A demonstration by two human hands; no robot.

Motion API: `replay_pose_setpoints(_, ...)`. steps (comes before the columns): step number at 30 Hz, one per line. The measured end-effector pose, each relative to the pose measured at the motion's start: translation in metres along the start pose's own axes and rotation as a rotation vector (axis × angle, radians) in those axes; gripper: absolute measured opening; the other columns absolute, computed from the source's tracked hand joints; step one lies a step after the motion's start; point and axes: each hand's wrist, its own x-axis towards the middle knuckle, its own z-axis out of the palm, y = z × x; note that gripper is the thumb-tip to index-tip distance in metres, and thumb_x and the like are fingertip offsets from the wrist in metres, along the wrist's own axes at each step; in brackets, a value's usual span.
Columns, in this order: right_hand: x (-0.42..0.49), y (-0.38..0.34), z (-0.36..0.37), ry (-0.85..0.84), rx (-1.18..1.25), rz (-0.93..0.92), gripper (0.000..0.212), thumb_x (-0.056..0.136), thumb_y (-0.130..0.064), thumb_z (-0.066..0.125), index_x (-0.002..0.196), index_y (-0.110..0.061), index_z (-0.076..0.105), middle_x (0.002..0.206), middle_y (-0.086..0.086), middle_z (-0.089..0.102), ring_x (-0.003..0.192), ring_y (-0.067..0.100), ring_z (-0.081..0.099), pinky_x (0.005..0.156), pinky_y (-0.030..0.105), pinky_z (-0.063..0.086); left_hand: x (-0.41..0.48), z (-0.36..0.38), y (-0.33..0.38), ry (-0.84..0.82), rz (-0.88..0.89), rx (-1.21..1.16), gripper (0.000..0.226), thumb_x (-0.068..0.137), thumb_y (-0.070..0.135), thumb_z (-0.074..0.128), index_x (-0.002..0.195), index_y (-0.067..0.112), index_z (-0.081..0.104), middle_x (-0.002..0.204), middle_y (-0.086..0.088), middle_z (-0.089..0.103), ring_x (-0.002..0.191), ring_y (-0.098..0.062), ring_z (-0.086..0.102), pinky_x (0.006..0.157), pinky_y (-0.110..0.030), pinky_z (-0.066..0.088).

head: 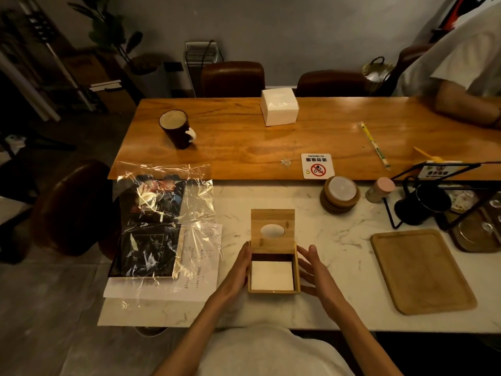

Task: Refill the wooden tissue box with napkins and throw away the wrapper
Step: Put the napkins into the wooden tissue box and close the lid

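The wooden tissue box stands on the marble counter in front of me, its hinged lid with an oval hole tilted back open. White napkins fill the inside. My left hand lies flat against the box's left wall, fingers straight. My right hand hovers by the right wall with fingers spread, holding nothing. The clear plastic wrapper lies crumpled to the left, over a dark booklet and papers. A second stack of white napkins sits on the far wooden table.
A wooden tray lies at the right. Stacked coasters, a pink-capped shaker and a black wire rack with cups stand behind it. A dark mug and a no-smoking sign are on the wooden table. A person's arm rests at the far right.
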Motion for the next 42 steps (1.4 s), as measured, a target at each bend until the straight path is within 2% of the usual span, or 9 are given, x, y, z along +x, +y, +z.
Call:
replay_pose_setpoints(4,0.016,-0.013,-0.009,-0.007,0.096,0.052,0.065,0.092,-0.070,0.020,0.147,-0.039,0.036,0.159,0.004,0.031,0.145,0.030,0.029,0.113,0.061,0.029,0.011,-0.016,0.023,0.030,-0.107,-0.183,0.057,0.097,0.063,0.024,0.151,0.046,0.019,0.162,0.004,0.020,0.149,-0.024,0.020,0.112,-0.064,0.027)
replay_pose_setpoints(10,0.041,-0.017,-0.016,-0.147,0.319,0.139,0.065,0.091,-0.072,0.029,0.138,-0.033,0.051,0.146,0.005,0.050,0.135,0.037,0.044,0.104,0.072,0.031,0.027,-0.025,0.032,-0.091,-0.185,-0.355,0.063,0.093,0.070,0.024,0.141,0.036,0.047,0.141,0.000,0.053,0.130,-0.023,0.048,0.101,-0.061,0.041)
replay_pose_setpoints(15,0.042,-0.016,-0.020,-0.133,0.240,0.151,0.031,0.092,-0.042,0.059,0.112,-0.020,0.070,0.134,0.008,0.060,0.119,0.029,0.056,0.082,0.053,0.055,0.027,-0.026,0.030,-0.062,-0.193,-0.257,0.038,0.098,0.048,0.047,0.109,0.019,0.069,0.119,-0.003,0.062,0.115,-0.024,0.055,0.077,-0.048,0.049)
replay_pose_setpoints(17,0.040,-0.015,-0.024,-0.137,0.171,0.100,0.027,0.086,-0.029,0.071,0.112,-0.023,0.068,0.130,0.010,0.060,0.112,0.024,0.059,0.076,0.047,0.056,0.027,-0.029,0.027,-0.066,-0.131,-0.143,0.025,0.095,0.034,0.059,0.118,0.028,0.067,0.130,0.000,0.054,0.125,-0.024,0.048,0.073,-0.044,0.050)
replay_pose_setpoints(22,0.028,0.003,-0.021,-0.087,0.017,-0.036,0.072,0.085,-0.013,0.074,0.138,-0.047,0.041,0.139,0.000,0.042,0.122,0.021,0.053,0.080,0.033,0.058,0.017,-0.025,0.009,0.034,-0.021,0.014,0.072,0.092,0.021,0.066,0.150,0.042,0.028,0.159,0.002,0.026,0.142,-0.014,0.031,0.096,-0.032,0.050)
replay_pose_setpoints(24,0.026,0.010,-0.015,-0.034,-0.010,-0.095,0.076,0.086,-0.012,0.073,0.144,-0.041,0.035,0.144,0.006,0.041,0.115,0.017,0.057,0.079,0.027,0.057,0.014,-0.020,0.003,0.065,0.004,0.017,0.071,0.094,0.019,0.064,0.151,0.035,0.026,0.159,-0.001,0.028,0.138,-0.013,0.037,0.086,-0.024,0.053)
replay_pose_setpoints(30,0.028,0.020,-0.013,0.036,-0.099,-0.098,0.070,0.089,-0.016,0.070,0.147,-0.031,0.034,0.152,0.012,0.038,0.132,0.027,0.048,0.101,0.039,0.048,0.009,-0.020,-0.003,0.166,0.023,0.117,0.057,0.097,0.024,0.058,0.149,0.026,0.033,0.156,0.001,0.033,0.142,-0.016,0.036,0.115,-0.042,0.037)
replay_pose_setpoints(37,0.026,0.023,-0.015,-0.016,-0.232,-0.047,0.075,0.089,-0.024,0.070,0.150,-0.034,0.028,0.155,0.007,0.034,0.136,0.027,0.043,0.101,0.036,0.044,0.003,-0.023,-0.008,0.054,-0.008,0.196,0.061,0.096,0.010,0.059,0.150,0.019,0.032,0.154,-0.004,0.038,0.131,-0.012,0.043,0.086,-0.013,0.051)
replay_pose_setpoints(42,0.017,0.012,-0.017,0.013,-0.194,-0.008,0.057,0.094,-0.042,0.057,0.146,-0.039,0.035,0.152,0.003,0.040,0.131,0.021,0.048,0.106,0.042,0.044,-0.002,-0.023,0.005,0.160,-0.108,0.063,0.053,0.099,0.033,0.053,0.149,0.030,0.034,0.156,0.001,0.035,0.140,-0.018,0.038,0.112,-0.041,0.039)
